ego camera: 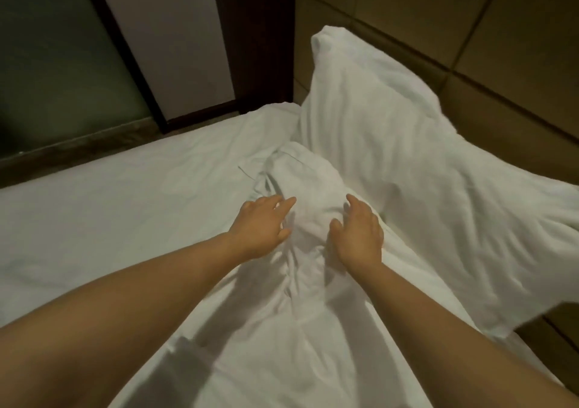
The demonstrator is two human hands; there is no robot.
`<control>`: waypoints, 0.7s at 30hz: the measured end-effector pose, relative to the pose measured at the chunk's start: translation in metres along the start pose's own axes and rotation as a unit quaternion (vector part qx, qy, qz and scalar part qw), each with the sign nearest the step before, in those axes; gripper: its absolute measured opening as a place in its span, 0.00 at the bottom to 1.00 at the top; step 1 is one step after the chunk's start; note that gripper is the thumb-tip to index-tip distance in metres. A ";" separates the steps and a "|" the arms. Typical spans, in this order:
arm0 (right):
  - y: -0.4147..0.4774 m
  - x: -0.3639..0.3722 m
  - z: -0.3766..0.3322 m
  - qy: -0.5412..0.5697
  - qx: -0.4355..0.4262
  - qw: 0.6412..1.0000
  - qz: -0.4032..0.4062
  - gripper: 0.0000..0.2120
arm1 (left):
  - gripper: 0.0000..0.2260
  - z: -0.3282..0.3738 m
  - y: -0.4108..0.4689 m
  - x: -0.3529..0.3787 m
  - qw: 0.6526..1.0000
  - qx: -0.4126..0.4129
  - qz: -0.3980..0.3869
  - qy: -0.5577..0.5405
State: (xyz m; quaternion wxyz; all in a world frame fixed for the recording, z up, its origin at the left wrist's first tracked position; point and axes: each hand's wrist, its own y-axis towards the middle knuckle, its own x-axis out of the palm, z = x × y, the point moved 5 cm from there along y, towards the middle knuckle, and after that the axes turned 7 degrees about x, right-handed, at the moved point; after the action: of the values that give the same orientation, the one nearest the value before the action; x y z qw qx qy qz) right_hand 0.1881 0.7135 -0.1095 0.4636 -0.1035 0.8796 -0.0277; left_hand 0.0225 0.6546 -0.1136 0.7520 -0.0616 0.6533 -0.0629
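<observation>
Crumpled white bedding (308,185) lies heaped in the middle of the bed, running from the near edge of the view up towards the pillow, and both hands are on it. The left hand (261,225) rests on the left flank of the heap with its fingers spread and nearly straight, the forefinger reaching farthest; it grasps nothing. The right hand (357,235) lies on the right flank, thumb held wide and fingers bent loosely over the bulge of cloth, laid against it rather than pinching it. Between the two hands the cloth rises in a rounded hump with deep folds running back along the bare forearms.

Just beyond and to the right, a large white pillow (391,125) leans tilted against the padded tan headboard (485,37), its lower edge touching the heap. To the left the white bed sheet (109,213) spreads flat with light wrinkles. Past the bed's far edge stand a dark wooden post (257,31), a pale wall panel (175,31) and a dim greenish glass pane (47,62).
</observation>
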 end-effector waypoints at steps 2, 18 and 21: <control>0.027 0.017 -0.020 -0.036 -0.039 0.999 -0.007 0.27 | 0.30 -0.026 0.009 0.010 0.999 -0.043 -0.011 0.000; 0.115 0.083 -0.081 -0.182 -0.092 0.978 -0.047 0.17 | 0.33 -0.114 0.037 0.104 0.929 -0.296 -0.061 -0.212; 0.111 0.071 -0.083 -0.148 -0.127 0.980 -0.046 0.09 | 0.18 -0.112 0.034 0.087 0.941 -0.269 -0.034 -0.203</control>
State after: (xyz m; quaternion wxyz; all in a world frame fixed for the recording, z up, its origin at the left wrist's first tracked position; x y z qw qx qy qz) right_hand 0.0635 0.8034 -0.1364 0.5697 -0.2050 0.7920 0.0787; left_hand -0.0756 0.6711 -0.2201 0.8214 -0.2951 0.4770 0.1035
